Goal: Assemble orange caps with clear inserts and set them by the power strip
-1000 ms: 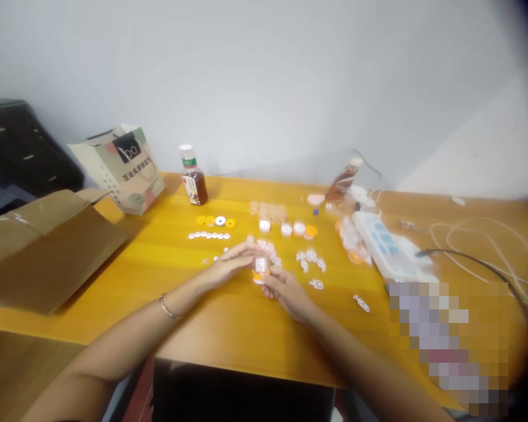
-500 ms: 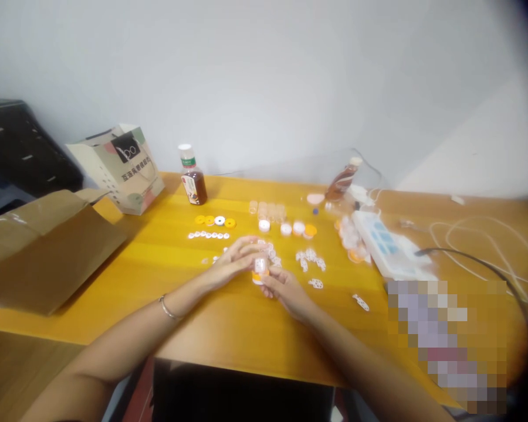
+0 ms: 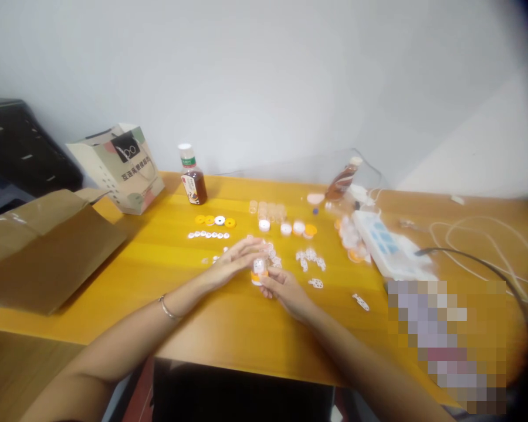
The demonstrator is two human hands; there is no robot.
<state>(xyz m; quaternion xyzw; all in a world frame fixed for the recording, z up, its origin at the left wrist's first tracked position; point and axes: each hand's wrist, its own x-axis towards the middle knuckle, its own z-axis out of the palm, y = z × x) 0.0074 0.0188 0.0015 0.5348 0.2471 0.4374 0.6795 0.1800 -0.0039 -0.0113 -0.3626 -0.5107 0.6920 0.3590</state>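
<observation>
Near the middle of the table, a small clear jar (image 3: 259, 265) with an orange and white base is held in my right hand (image 3: 288, 291), whose fingers and thumb close on its lower part. My left hand (image 3: 234, 262) reaches in from the left, fingers stretched out and apart, right at the jar's top. Whether its fingertips touch the jar I cannot tell. White perforated pieces (image 3: 271, 255) lie just behind the hands, partly covered by the left fingers. More such pieces (image 3: 310, 256) are scattered to the right.
Behind the hands are yellow and white discs (image 3: 220, 221), small white rounds (image 3: 208, 235) and clear cups (image 3: 270, 211). Bottles (image 3: 194, 186) of dark liquid stand farther back. A cardboard box (image 3: 70, 258) and paper bag (image 3: 136, 176) occupy the left; a white case (image 3: 382, 240) and cables are right.
The jar in my right hand has dipped very slightly toward me and left. My left hand stays nearly in place, and the other things on the table have not moved.
</observation>
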